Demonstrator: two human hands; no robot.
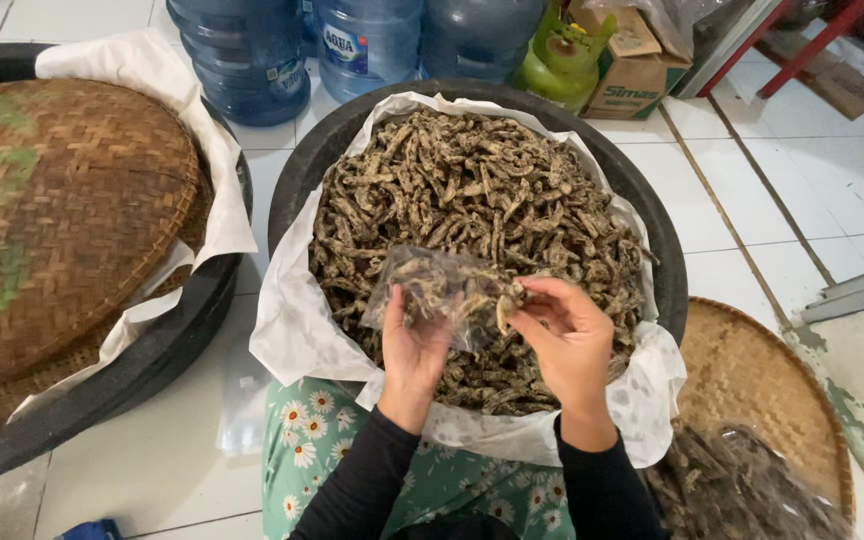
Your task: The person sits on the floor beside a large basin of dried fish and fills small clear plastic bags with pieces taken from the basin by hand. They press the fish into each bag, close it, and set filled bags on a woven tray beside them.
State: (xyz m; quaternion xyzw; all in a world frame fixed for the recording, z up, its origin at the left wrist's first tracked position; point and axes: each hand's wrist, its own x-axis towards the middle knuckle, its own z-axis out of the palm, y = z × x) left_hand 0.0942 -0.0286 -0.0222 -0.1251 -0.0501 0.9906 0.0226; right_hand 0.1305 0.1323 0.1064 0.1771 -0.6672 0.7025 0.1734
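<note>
Filling in hand: a small clear plastic bag (437,292) is held over the big round black tub (664,270), which is lined with white paper and heaped with brown dried snack strips (472,190).
Left hand: the left hand (414,345) grips the bag from below and behind, fingers curled around the plastic so the mouth faces the other hand.
Right hand: the right hand (562,335) pinches a few strips at the bag's mouth, fingertips pressed together on them.
Bag so far: it looks partly filled, with a loose clump of strips showing through the plastic; how full it is I cannot tell exactly.
Done: a flat woven bamboo tray (752,380) at the right carries a pile of filled clear packets (742,490), which suggests several bags are already packed.
Left to do: the tub is still heaped nearly to the rim, so most of the stock seems unpacked.
Around: a second black tub covered by a round woven lid (52,210) stands at the left; blue water jugs (252,60) stand behind on the white tiled floor (802,170).
</note>
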